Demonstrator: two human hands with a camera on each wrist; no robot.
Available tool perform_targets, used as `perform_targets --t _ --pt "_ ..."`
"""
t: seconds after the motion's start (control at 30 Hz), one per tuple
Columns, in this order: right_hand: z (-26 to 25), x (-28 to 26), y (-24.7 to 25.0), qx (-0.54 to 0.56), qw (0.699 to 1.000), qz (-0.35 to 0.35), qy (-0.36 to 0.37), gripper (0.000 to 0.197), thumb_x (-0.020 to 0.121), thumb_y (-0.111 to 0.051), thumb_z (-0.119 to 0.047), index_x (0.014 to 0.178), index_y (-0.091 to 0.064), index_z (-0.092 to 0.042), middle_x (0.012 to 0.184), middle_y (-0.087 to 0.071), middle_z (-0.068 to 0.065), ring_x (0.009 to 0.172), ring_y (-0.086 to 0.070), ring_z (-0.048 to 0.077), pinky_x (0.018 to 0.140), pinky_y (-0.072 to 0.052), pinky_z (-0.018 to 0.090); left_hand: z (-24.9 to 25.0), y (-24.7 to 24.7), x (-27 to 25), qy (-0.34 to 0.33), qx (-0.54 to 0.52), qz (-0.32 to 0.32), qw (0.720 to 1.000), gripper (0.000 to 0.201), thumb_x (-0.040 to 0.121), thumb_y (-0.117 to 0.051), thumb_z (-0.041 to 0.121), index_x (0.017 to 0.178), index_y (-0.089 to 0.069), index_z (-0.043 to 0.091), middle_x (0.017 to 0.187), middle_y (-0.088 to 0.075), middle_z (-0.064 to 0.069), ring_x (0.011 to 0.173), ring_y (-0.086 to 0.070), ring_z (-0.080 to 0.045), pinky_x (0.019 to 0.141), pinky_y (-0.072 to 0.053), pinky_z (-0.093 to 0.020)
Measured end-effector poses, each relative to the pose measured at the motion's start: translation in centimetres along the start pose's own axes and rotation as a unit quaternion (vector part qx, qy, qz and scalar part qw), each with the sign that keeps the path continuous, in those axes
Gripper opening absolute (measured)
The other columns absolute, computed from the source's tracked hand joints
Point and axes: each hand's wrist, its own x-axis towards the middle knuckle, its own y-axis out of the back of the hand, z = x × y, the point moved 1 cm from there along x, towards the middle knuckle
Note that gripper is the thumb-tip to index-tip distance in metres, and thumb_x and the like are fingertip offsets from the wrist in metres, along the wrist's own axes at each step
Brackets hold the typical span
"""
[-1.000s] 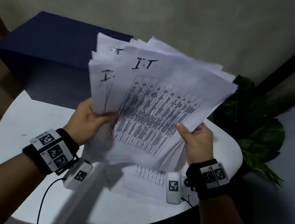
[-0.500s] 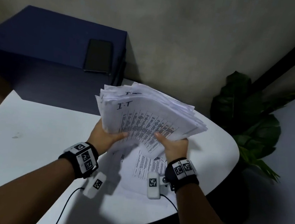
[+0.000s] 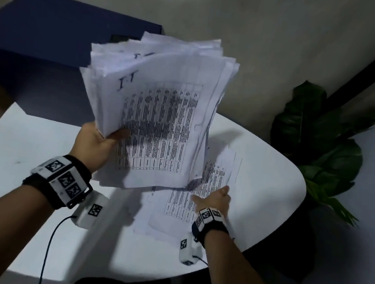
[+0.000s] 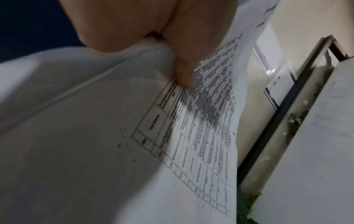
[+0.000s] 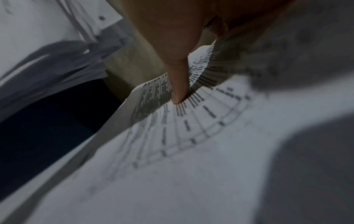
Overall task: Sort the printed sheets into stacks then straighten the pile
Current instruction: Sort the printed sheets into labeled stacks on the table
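My left hand (image 3: 108, 136) grips a thick, uneven stack of printed sheets (image 3: 161, 115) by its lower left edge. The stack is raised and tilted above the round white table (image 3: 27, 146); its top sheet shows a table of text and a handwritten "I.T". In the left wrist view my thumb (image 4: 184, 72) presses on the top sheet (image 4: 201, 128). My right hand (image 3: 209, 197) pinches a single printed sheet (image 3: 215, 173) low at the right, over a few sheets lying on the table (image 3: 167, 217). The right wrist view shows my thumb (image 5: 178, 78) on that curled sheet (image 5: 191, 128).
A dark blue box (image 3: 40, 41) stands at the back left against the table, a dark phone (image 3: 119, 38) on it mostly hidden by the stack. A green potted plant (image 3: 323, 139) sits right of the table. Wall behind; a cable (image 3: 49, 243) trails from my left wrist.
My right hand let go of the stack and dropped to the table at the right with one sheet. The left hand alone lifted the stack higher and tilted it up.
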Motion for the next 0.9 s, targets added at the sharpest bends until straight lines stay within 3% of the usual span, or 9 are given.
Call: perform_targets --t 0.13,0.2,0.27,0.37,0.5,0.57,0.7,0.8,0.9 --pt "-0.4 0.5 0.6 0.069 0.997 0.008 0.016 0.066 0.072 -0.082 -0.021 0.124 -0.047 0.002 0.118 -0.065 0.019 0.108 -0.064 0.034 0.087 -0.054 0.038 0.0 0.6 -0.2 0.021 -0.069 -0.011 0.997 0.023 0.083 -0.077 0.012 0.087 -0.067 0.033 0.078 -0.072 0.03 0.078 -0.066 0.012 0.072 -0.053 -0.009" --pt "-0.5 0.3 0.9 0.059 0.998 0.013 0.031 0.031 0.073 -0.078 -0.018 0.095 -0.059 -0.006 0.102 -0.07 0.015 0.095 -0.068 0.032 0.08 -0.058 0.039 -0.4 0.7 -0.3 0.052 -0.094 -0.014 0.994 0.023 0.082 -0.078 0.008 0.089 -0.07 0.028 0.079 -0.074 0.026 0.078 -0.068 0.009 0.077 -0.056 -0.016" --pt "-0.3 0.1 1.2 0.069 0.996 0.021 0.053 0.014 0.077 -0.071 -0.013 0.086 -0.061 -0.009 0.098 -0.071 0.013 0.09 -0.068 0.031 0.077 -0.058 0.036 -1.3 0.9 -0.5 0.091 -0.109 -0.013 0.99 0.012 0.082 -0.078 0.011 0.09 -0.072 0.017 0.086 -0.076 0.006 0.081 -0.069 -0.009 0.085 -0.057 -0.032" --pt "0.9 0.5 2.7 0.087 0.994 0.044 0.045 0.036 0.077 -0.075 -0.024 0.107 -0.064 -0.008 0.109 -0.069 0.014 0.093 -0.064 0.029 0.079 -0.053 0.033 -2.4 1.3 -1.2 0.127 -0.108 -0.016 0.986 0.012 0.082 -0.079 0.014 0.086 -0.073 0.005 0.081 -0.073 -0.007 0.076 -0.064 -0.02 0.08 -0.055 -0.037" --pt "2.6 1.6 3.9 -0.008 0.998 0.056 -0.002 0.075 0.068 -0.083 -0.041 0.131 -0.054 -0.012 0.129 -0.056 0.01 0.123 -0.044 0.036 0.094 -0.047 0.05 -3.8 2.3 -1.9 0.148 -0.087 -0.034 0.984 0.022 0.081 -0.08 0.021 0.073 -0.069 0.004 0.064 -0.069 -0.014 0.064 -0.064 -0.029 0.063 -0.058 -0.043" --pt "2.7 1.6 3.9 -0.03 0.998 0.058 0.018 0.072 0.07 -0.083 -0.037 0.131 -0.054 -0.013 0.129 -0.056 0.009 0.123 -0.046 0.035 0.094 -0.048 0.05 -4.4 2.9 -1.9 0.152 -0.084 -0.048 0.984 0.028 0.082 -0.08 0.023 0.069 -0.068 0.001 0.062 -0.067 -0.019 0.061 -0.064 -0.032 0.061 -0.058 -0.049" --pt "2.7 0.8 3.5 -0.031 0.989 0.122 0.083 0.059 0.078 -0.076 -0.02 0.131 -0.052 -0.01 0.126 -0.056 0.009 0.118 -0.053 0.032 0.093 -0.051 0.044 -4.4 3.2 -2.1 0.167 -0.093 -0.06 0.98 0.027 0.084 -0.077 0.018 0.066 -0.064 0.003 0.05 -0.065 -0.007 0.051 -0.06 -0.027 0.051 -0.052 -0.034" --pt "2.3 -0.1 3.9 0.043 0.986 0.141 0.084 0.057 0.086 -0.064 -0.008 0.136 -0.04 -0.02 0.116 -0.064 0.011 0.103 -0.064 0.031 0.081 -0.052 0.035 -4.5 2.1 -2.5 0.204 -0.109 -0.079 0.97 0.031 0.085 -0.076 0.015 0.065 -0.06 -0.004 0.053 -0.057 -0.021 0.042 -0.056 -0.025 0.043 -0.05 -0.032" --pt "2.1 -0.7 5.2 0.041 0.982 0.167 0.077 0.039 0.091 -0.059 -0.013 0.129 -0.051 -0.018 0.111 -0.068 0.012 0.099 -0.066 0.034 0.081 -0.054 0.038 -5.7 0.5 -3.5 0.265 -0.107 -0.107 0.952 0.029 0.085 -0.076 0.013 0.071 -0.057 -0.004 0.059 -0.051 -0.02 0.042 -0.051 -0.023 0.044 -0.049 -0.031"
